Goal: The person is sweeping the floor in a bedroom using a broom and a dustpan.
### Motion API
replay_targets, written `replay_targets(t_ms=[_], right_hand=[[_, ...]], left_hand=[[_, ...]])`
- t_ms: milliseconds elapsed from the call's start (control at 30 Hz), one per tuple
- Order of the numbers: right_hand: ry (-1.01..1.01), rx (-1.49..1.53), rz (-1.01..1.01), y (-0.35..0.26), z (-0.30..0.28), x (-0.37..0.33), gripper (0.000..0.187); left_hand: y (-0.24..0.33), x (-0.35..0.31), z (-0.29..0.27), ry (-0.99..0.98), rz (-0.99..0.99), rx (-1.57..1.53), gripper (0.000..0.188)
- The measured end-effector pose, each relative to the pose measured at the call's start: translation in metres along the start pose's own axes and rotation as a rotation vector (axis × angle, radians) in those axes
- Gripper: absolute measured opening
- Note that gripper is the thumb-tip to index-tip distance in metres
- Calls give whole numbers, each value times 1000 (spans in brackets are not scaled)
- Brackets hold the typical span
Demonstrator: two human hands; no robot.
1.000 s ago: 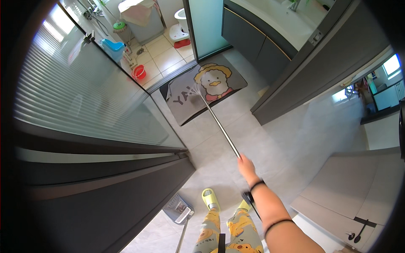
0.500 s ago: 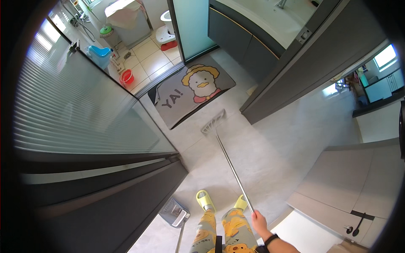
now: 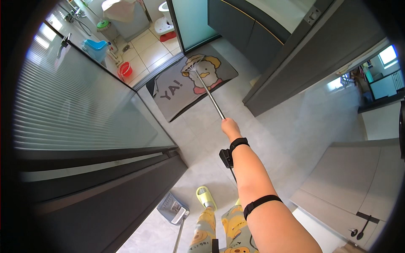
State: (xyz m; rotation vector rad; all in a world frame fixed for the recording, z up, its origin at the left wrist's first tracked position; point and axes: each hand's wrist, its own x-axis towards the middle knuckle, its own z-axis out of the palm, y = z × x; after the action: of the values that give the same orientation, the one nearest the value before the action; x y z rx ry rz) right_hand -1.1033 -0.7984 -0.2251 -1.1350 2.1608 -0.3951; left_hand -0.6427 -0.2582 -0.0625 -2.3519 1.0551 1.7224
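While the right hand [image 3: 230, 127] is curled tightly around a slim silver metal pole [image 3: 211, 96], the pole's pale, splayed-tine head [image 3: 193, 65] lies over the grey rectangular cartoon-duck mat [image 3: 189, 93]. Nearer the person than that mat sits a blue-grey plastic dustpan [image 3: 169, 206]. The left hand's state cannot be told.

Left head-worn fisheye, from standing height, angled down and forward over floor [image 3: 202, 154]
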Motion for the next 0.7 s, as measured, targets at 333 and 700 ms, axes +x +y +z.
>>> replay_targets(t_ms=[333,700], right_hand=[[-58,-84,77,238,-99,-325,29],[-28,43,-62,100,-147,-85,27]], left_hand=[[14,18,14,1,22,-45,12],[82,35,35,31,12,-56,13]])
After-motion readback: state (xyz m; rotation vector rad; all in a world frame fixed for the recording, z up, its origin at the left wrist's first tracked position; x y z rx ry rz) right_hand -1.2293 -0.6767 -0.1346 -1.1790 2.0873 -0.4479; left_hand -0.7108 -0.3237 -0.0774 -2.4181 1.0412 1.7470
